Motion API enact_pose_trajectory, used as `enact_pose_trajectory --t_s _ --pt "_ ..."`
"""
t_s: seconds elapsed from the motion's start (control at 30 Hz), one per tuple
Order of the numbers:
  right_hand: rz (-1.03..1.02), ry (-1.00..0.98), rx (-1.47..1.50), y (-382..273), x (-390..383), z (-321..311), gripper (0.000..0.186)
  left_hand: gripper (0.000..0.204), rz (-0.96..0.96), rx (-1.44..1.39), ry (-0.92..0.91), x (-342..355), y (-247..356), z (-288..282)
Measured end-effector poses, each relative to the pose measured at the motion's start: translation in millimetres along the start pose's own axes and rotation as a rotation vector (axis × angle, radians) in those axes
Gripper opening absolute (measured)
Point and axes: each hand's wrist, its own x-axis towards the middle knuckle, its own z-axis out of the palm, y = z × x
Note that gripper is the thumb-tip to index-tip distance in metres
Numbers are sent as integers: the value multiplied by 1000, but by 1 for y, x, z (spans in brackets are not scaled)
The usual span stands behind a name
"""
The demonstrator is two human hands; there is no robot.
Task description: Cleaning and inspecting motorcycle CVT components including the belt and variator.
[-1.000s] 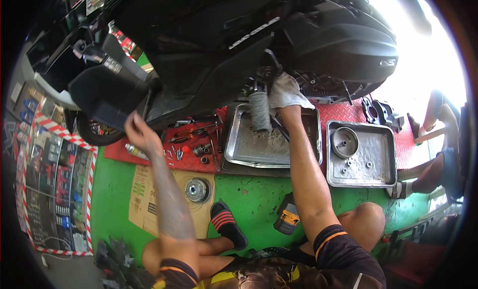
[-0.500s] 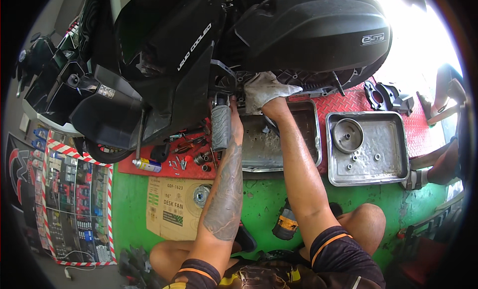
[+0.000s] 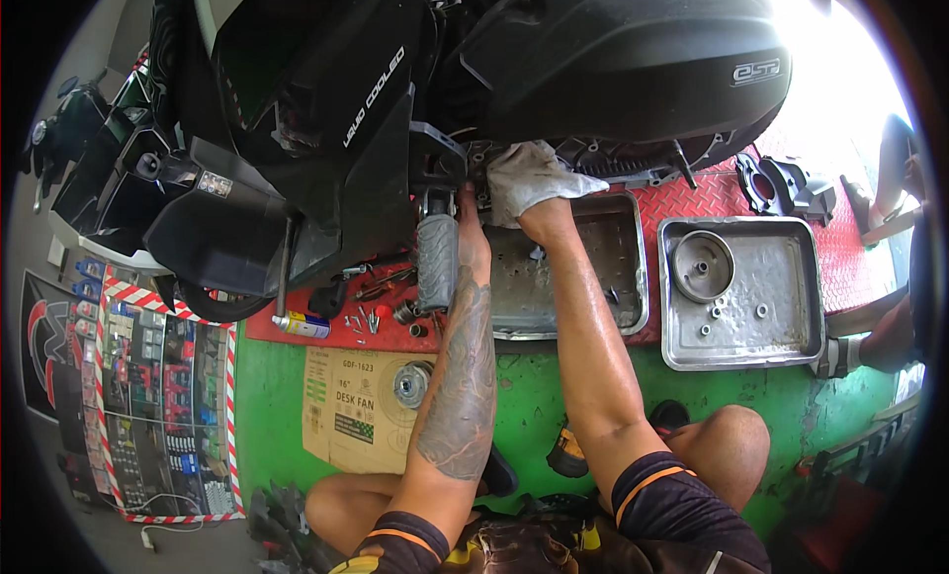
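A grey-white rag (image 3: 534,174) is bunched under my right hand (image 3: 544,218) against the low side of a black scooter (image 3: 613,70). The cloth covers most of that hand's fingers. Just left of it, my left hand (image 3: 474,228) reaches up beside the grey ribbed footrest (image 3: 438,263), and its fingertips run in among the scooter's dark parts, where I cannot see what they touch. Below both hands lies a metal tray (image 3: 618,263) with dark, wet residue and a few small pieces.
Right of it stands a second metal tray (image 3: 816,317) with a round metal drum (image 3: 703,266) and several nuts. Tools (image 3: 390,282) and a spray can (image 3: 301,324) lie on the red platform. A flat cardboard piece (image 3: 336,396), a yellow-black power tool (image 3: 567,453) and another person's leg (image 3: 890,337) are near.
The whole view has shifted slightly, with the trays and tools now a little farther right. The rag stays in my right hand at the scooter's side; both arms hold nearly the same pose.
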Motion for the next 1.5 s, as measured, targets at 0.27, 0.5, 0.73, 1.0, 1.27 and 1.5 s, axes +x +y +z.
enact_pose_trajectory --t_s 0.27,0.5,0.73,1.0,1.27,1.5 --pt "-87 64 80 13 0 3 31 30 -31 69 4 3 6 1" --pt "-174 10 -94 11 -6 0 22 33 -132 13 13 -9 27 -1" --pt "-35 78 279 -11 -45 -4 24 36 -178 -11 -29 -29 19 -19" --pt "297 -497 385 -8 -71 -36 23 34 -167 -44 -390 -90 10 -88" --pt "429 -364 386 45 -100 -15 24 27 -567 3 -228 -110 -28 -153" --pt "775 13 653 58 -92 -44 42 31 256 724 -382 -91 -40 -139"
